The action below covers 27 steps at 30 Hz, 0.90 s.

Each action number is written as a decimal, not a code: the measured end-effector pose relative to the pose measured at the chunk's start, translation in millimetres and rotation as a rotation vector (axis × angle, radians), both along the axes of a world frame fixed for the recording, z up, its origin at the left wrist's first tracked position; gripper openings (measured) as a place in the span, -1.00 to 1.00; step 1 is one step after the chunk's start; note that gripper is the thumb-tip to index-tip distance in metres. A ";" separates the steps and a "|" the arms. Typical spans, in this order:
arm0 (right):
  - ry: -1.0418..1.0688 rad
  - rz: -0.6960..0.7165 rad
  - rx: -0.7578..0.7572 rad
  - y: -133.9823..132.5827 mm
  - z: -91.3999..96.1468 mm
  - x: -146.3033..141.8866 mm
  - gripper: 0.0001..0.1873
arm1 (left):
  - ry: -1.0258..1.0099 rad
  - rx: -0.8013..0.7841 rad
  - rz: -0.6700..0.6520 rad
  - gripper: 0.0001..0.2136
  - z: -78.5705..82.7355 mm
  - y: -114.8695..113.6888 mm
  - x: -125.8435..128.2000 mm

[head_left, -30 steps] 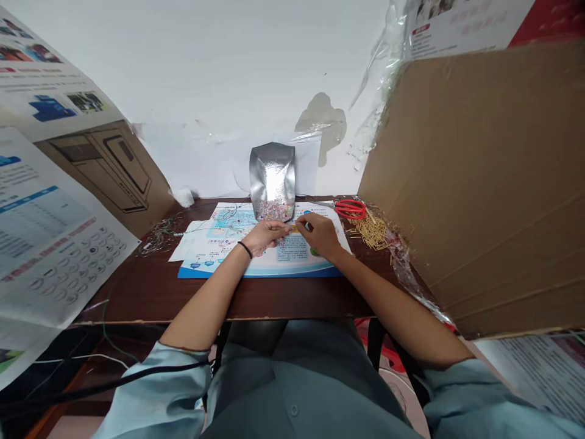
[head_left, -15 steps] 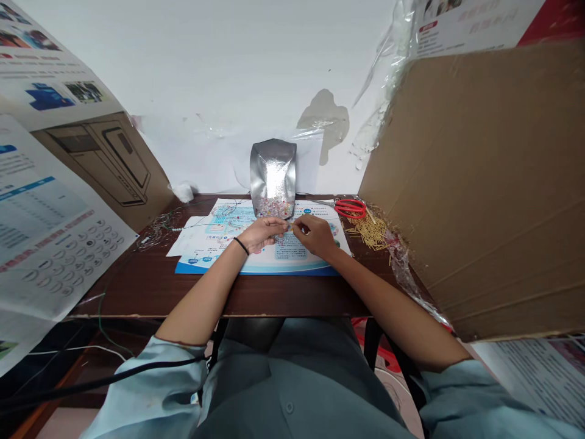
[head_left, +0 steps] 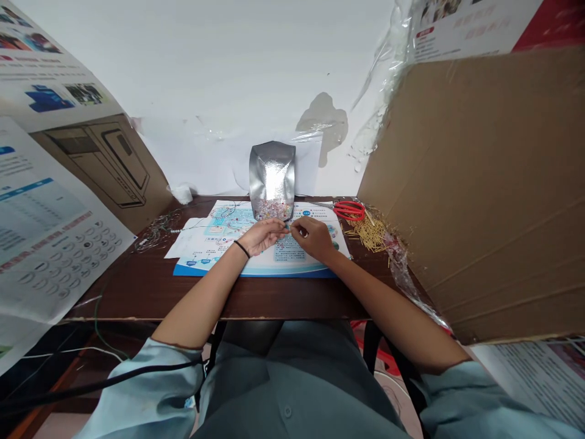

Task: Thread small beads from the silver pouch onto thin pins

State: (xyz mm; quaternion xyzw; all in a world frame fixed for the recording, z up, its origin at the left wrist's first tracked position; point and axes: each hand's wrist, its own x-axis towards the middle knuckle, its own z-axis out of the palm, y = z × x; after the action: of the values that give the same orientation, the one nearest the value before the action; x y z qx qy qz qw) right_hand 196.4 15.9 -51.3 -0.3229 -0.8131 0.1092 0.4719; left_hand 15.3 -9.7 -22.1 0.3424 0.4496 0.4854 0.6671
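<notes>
My left hand (head_left: 264, 236), with a black band on the wrist, is closed in a pinch over the printed sheets. A thin thread with a few pale beads (head_left: 175, 231) runs toward it from the left. My right hand (head_left: 315, 238) is closed too, thumb and forefinger pinched, its tips almost meeting those of the left. Whatever is between the right fingertips is too small to make out. Just behind the hands stands a silver pouch (head_left: 273, 177) with a clear lower part showing small colourful beads (head_left: 273, 210). Printed sheets (head_left: 214, 268) with a blue edge lie underneath.
Red-handled scissors (head_left: 350, 210) lie at the back right, beside a pile of thin gold-coloured sticks (head_left: 371, 233) and crumpled clear plastic (head_left: 402, 268). A tangle of thread (head_left: 158, 235) is at the left. Cardboard panels (head_left: 479, 183) flank the brown table (head_left: 292, 299).
Both hands stay in nearly the same place, fingertips still together with slight finger movement. The whole view has shifted slightly.
</notes>
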 end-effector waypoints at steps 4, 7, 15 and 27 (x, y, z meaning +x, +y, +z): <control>0.002 -0.004 -0.022 0.6 -0.2 0.4 -0.84 | 0.011 -0.032 -0.010 -0.89 3.1 -2.7 1.3; -0.001 -0.015 -0.050 1.3 -0.8 0.6 -0.85 | 0.031 -0.034 -0.031 -0.91 2.6 -3.7 1.0; -0.011 -0.029 -0.039 0.4 -0.2 0.1 -0.86 | 0.077 -0.017 -0.028 -0.93 -1.7 -2.4 0.0; 0.023 0.001 0.048 -4.3 2.2 -0.5 -0.83 | 0.113 -0.010 -0.017 -0.97 -3.0 -1.3 0.2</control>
State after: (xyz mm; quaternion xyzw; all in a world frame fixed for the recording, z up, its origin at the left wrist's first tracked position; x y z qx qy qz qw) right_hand 196.0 11.7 -49.1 -0.3097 -0.8102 0.0936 0.4887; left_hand 15.5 -11.0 -25.1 0.3697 0.4859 0.4573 0.6466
